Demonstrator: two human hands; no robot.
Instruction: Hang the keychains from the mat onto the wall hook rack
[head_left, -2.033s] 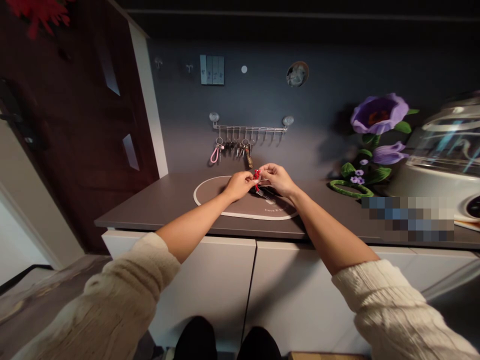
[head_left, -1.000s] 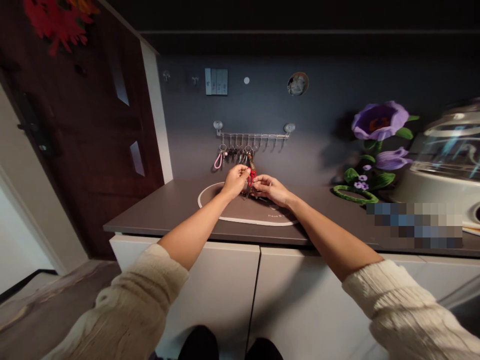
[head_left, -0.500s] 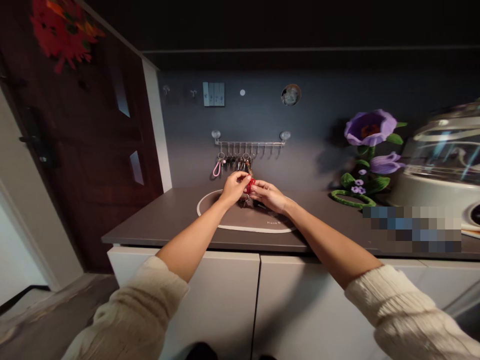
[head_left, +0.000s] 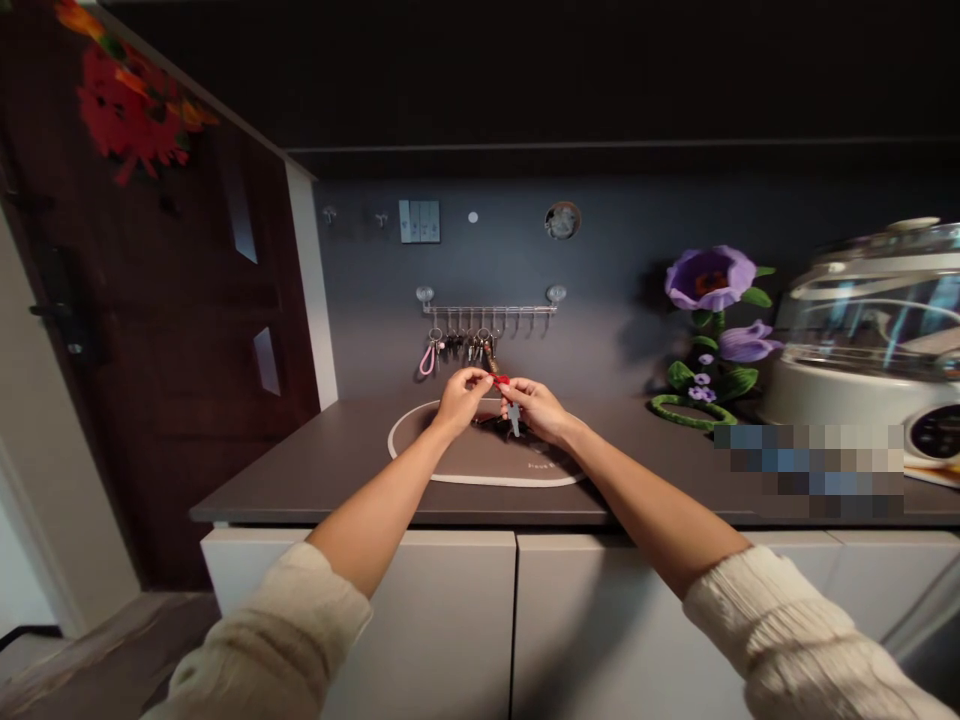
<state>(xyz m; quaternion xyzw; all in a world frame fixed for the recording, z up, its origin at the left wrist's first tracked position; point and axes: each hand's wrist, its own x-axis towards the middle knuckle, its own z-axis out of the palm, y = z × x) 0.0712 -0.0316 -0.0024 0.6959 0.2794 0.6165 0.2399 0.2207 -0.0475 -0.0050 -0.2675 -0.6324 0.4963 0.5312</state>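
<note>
Between my two hands is a red cord, with a silver key hanging below it by my right fingers. My left hand is closed, thumb and fingertips pinching the cord's left side. On the other side my right hand pinches the cord too. Both hands are above a brown oval mat with a pale rim. Dark keys lie on the mat behind the hands, partly covered by them. On the wall behind, several bunches of keys hang from a clear hook rail.
Purple artificial flowers and a cream appliance with a clear lid stand at the right of the dark counter. A dark door is at the left. A shelf overhangs the counter.
My hands have drawn slightly apart, and the red cord between them looks flatter. The silver key now hangs in plain sight by my right hand. The whole view has shifted a little.
</note>
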